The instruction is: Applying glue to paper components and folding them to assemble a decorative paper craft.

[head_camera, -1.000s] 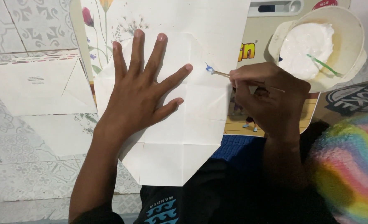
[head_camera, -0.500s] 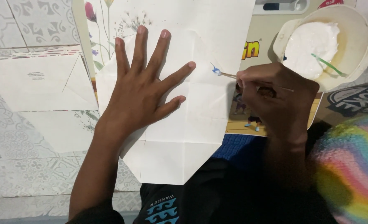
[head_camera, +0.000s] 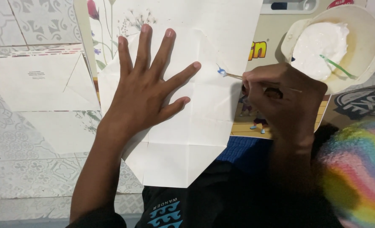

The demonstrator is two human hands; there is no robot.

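Head view: bowl (head_camera: 365, 25) beside right hand (head_camera: 286, 99).

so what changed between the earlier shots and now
The right hand slid a little to the right along the folded white paper, taking the thin stick and its blue tip with it. The left hand stayed spread flat on the paper. The bowl of white paste and the envelope did not move.

One head-worn view looks steeply down, close over the floor (head_camera: 23, 169).
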